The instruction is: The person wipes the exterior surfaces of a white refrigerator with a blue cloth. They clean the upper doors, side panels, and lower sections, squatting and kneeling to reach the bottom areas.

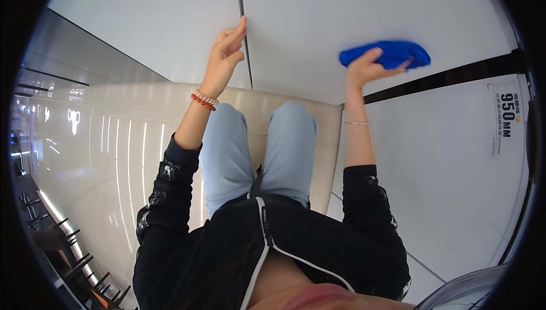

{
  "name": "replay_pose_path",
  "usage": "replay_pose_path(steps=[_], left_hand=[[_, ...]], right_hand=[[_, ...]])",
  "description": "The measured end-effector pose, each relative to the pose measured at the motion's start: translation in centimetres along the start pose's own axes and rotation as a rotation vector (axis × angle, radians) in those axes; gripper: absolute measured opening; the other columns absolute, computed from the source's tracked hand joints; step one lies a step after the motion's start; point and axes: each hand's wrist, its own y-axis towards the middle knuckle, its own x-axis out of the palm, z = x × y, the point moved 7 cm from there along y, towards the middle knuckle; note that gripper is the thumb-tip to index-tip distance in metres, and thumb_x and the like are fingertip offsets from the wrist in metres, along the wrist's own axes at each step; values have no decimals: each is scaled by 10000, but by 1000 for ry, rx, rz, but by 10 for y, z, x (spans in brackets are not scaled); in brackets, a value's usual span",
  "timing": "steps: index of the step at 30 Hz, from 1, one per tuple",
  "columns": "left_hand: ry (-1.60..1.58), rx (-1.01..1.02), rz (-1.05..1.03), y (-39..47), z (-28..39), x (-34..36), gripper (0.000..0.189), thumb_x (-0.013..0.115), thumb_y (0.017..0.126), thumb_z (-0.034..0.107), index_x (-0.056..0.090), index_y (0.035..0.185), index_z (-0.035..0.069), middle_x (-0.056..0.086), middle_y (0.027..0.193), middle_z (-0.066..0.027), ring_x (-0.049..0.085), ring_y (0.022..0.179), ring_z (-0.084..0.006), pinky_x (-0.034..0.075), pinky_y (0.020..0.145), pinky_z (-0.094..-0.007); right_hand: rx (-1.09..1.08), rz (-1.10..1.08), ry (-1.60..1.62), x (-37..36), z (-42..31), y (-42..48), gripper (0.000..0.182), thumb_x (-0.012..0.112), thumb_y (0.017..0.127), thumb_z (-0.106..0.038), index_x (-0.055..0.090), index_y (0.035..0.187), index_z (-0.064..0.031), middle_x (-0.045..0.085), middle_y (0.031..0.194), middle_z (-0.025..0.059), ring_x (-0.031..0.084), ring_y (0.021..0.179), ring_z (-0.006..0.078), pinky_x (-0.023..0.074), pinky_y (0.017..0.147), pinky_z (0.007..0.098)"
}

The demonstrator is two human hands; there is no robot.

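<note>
In the head view, my right hand (369,67) holds a folded blue cloth (394,54) against the right part of a smooth, light grey panelled surface (298,24). The thumb lies over the cloth, and the hand is slightly blurred. My left hand (228,48) has a fingertip at the dark seam (243,3) between two panels and holds nothing; its other fingers are bent. Beaded bracelets circle the left wrist, and a thin bangle is on the right one.
At the right stands a white appliance panel (418,139) with a printed label (505,118), beyond a dark gap (443,75). Glossy tiled floor (128,139) stretches below and to the left. Dark chairs (81,263) are at the lower left. A grey side panel (94,50) is at the upper left.
</note>
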Motion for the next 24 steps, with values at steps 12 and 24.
replay_pose_path(steps=[12,24], left_hand=[[-299,5,-112,11,-29,-12,715,373,725,-122,484,1393,110,461,1326,-68,389,1356,-235,296,1136,-366],[65,-18,-53,-1,-17,-10,718,379,712,-91,503,1384,127,493,1396,-97,526,1248,-271,388,1033,-354]], right_hand=[[-676,-268,-123,92,-149,-102,482,690,764,-385,570,1230,-391,466,1410,-31,382,1302,336,219,1032,579],[-689,-235,-126,4,24,-18,311,613,813,-533,662,1007,-296,518,1348,42,391,1297,389,219,1057,599]])
